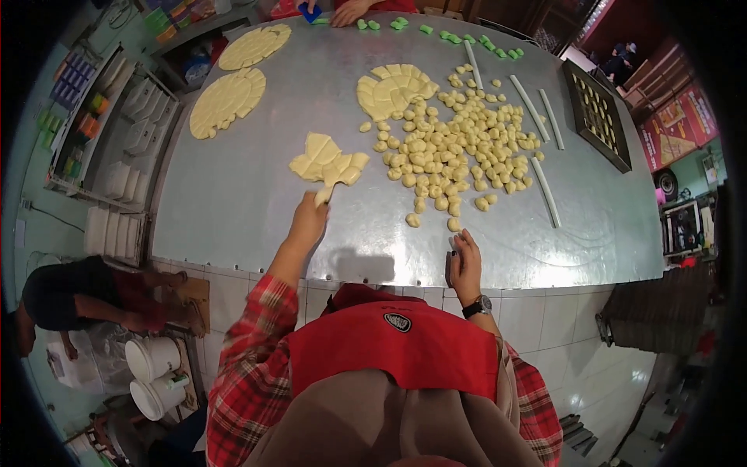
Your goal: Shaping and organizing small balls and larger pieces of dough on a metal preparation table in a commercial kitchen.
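Note:
My left hand [309, 222] pinches a tongue of yellow dough at the near end of a torn dough piece [323, 161], which lies on the metal table. My right hand [466, 267], with a watch at its wrist, rests by the table's near edge. Its fingers are stretched out and nothing shows in them. Just beyond its fingertips sits a single dough ball [454, 224]. Many more dough balls [443, 148] spread over the middle of the table. A scored round of dough [393, 89], with part gone, lies behind them.
Two scored dough rounds [228, 101] lie at the far left of the metal table [241, 194]. White rods [546, 191] and a dark tray [595, 113] of pieces are on the right. Across the table, another person's hands [352, 11] work beside green dough pieces [451, 36]. Someone bends at the left.

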The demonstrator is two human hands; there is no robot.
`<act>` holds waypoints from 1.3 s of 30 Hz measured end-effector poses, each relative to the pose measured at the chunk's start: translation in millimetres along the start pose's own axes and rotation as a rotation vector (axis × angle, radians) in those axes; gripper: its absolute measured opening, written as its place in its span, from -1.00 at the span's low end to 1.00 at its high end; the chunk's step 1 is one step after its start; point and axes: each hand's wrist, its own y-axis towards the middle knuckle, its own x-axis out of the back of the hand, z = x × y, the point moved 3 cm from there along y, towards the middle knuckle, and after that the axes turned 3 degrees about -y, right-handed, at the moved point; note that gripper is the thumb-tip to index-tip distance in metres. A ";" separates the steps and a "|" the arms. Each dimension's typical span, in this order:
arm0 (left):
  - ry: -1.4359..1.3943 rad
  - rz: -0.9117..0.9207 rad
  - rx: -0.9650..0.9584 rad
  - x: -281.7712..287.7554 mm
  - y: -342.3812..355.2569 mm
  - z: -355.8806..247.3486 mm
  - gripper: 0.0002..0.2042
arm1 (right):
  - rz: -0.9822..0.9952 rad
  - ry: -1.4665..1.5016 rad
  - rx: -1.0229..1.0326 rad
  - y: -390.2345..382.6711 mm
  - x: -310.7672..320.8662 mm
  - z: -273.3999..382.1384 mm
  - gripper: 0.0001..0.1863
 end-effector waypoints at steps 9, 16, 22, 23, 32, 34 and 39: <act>-0.046 0.721 -0.119 -50.9 -125.7 -47.3 -0.71 | 0.660 0.138 0.517 24.9 -30.8 139.0 -0.43; 0.005 0.818 -0.065 -46.2 -120.0 -68.7 -0.75 | 0.661 0.094 0.457 22.6 -24.7 131.4 -0.71; -0.324 0.398 -0.072 -31.6 -90.9 -45.6 -0.86 | 0.788 0.228 0.179 19.1 6.0 87.4 -0.94; -0.133 0.292 -0.226 -11.2 -86.8 -51.9 -0.85 | 0.677 0.230 0.153 18.5 13.3 70.0 -0.96; 0.363 0.127 -0.857 -85.9 -37.3 -59.9 -0.59 | 0.555 -0.197 0.425 16.2 -47.7 49.4 -0.46; 0.296 0.112 -0.805 -82.4 2.4 -50.6 -0.71 | 0.478 -0.168 0.396 35.1 -46.6 46.6 -0.54; 0.368 -0.018 -0.573 -30.0 -41.6 -30.5 -0.79 | 0.450 -0.279 0.383 -22.2 -7.1 22.6 -0.63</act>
